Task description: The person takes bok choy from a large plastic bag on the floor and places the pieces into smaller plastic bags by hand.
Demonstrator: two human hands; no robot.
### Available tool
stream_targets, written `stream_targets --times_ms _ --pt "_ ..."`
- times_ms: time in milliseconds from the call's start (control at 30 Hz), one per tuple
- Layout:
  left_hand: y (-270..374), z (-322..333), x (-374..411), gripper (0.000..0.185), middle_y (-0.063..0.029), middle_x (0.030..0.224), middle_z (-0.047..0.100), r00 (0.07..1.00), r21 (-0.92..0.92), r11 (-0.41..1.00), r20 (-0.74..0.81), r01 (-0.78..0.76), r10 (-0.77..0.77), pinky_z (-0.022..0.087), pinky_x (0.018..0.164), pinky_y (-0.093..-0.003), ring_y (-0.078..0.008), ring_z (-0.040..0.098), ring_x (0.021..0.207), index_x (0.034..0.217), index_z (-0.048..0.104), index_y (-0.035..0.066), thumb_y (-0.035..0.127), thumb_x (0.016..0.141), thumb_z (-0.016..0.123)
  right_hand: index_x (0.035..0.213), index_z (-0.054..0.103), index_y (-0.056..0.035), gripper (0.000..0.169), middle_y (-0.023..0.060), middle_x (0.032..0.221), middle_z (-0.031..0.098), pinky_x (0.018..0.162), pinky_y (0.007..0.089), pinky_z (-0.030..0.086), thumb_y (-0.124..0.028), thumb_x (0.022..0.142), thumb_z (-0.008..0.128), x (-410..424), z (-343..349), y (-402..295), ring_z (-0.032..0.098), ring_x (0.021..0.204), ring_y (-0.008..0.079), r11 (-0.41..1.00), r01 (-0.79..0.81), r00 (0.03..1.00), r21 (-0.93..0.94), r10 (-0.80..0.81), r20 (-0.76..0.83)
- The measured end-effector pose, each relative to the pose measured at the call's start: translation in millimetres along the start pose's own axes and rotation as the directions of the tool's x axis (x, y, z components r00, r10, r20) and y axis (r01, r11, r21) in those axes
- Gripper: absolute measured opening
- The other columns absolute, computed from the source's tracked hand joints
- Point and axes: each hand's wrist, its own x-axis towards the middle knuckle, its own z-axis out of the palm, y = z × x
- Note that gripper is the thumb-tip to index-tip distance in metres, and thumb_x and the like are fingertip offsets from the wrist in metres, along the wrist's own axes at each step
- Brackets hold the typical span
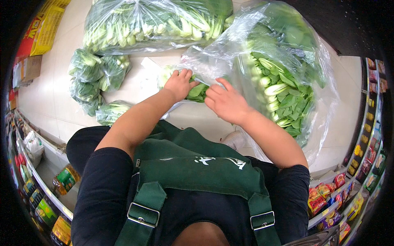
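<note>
Leafy greens with pale stalks [198, 93] lie on the floor before me, partly inside a clear plastic bag. My left hand [181, 84] rests on them with its fingers spread over the plastic. Beside it, my right hand [226, 100] has its fingers bent at the bag's edge, pinching a fold of the film. To the right stands a large open plastic bag filled with bok choy [275, 90]. Another large clear bag of bok choy [160, 29] lies beyond my hands. Several small bagged bundles of greens [86, 66] are grouped at the left.
Yellow plastic crates [47, 30] and a cardboard box [32, 66] stand at the far left. Store shelves with packaged goods run along both sides, with a bottle of oil [66, 179] on the left one. A dark object [341, 27] borders the upper right.
</note>
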Motion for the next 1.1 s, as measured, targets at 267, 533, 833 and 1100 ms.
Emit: stream_targets --times_ms 267,533,833,1100 --pt "-14.6 -66.9 -57.5 0.092 -0.0222 0.158 0.03 0.998 -0.531 0.847 -0.049 0.001 -0.032 0.026 0.119 -0.0495 -0.045 0.034 0.141 0.155 0.028 0.017 0.032 0.079 0.078 0.094 0.065 -0.0099 0.012 0.0079 0.096 0.062 0.094 0.041 0.046 -0.013 0.083 0.068 -1.2 12.0 -4.3 0.059 0.095 0.0295 0.764 -0.328 0.917 0.555 0.399 -0.007" --pt "-22.9 -115.4 -168.2 0.067 -0.0105 0.111 0.061 0.89 -0.927 -0.371 0.127 -0.05 -0.438 0.035 0.106 -0.0365 -0.021 0.055 0.111 0.147 0.035 0.007 0.012 0.086 0.062 0.111 0.064 -0.0066 0.021 0.0119 0.1 0.07 0.083 0.0405 0.051 -0.006 0.091 0.058 -1.6 13.5 1.8 0.064 0.088 0.0282 0.163 -0.435 0.778 0.886 0.564 0.278" --pt "6.2 -90.9 -136.3 0.106 -0.0191 0.161 0.029 0.992 -0.993 -0.107 0.051 0.039 -0.112 0.048 0.088 -0.0299 -0.0142 0.057 0.095 0.162 -0.008 0.027 -0.005 0.082 0.055 0.111 0.063 -0.0084 0.024 0.0174 0.101 0.069 0.076 0.0463 0.055 -0.012 0.089 0.056 -2.5 -1.4 -21.6 0.068 0.089 0.036 0.948 -0.232 0.973 0.216 0.224 0.064" --pt "9.2 -76.1 -136.1 0.106 -0.0129 0.164 0.026 0.998 -0.994 0.089 0.059 0.06 -0.009 0.046 0.079 -0.0251 -0.0096 0.047 0.083 0.162 -0.007 0.027 -0.007 0.081 0.053 0.102 0.066 -0.0048 0.02 0.0161 0.111 0.066 0.083 0.0458 0.055 -0.015 0.088 0.055 58.4 108.1 -78.8 0.067 0.106 0.0343 0.759 -0.492 0.846 0.426 0.302 0.44"
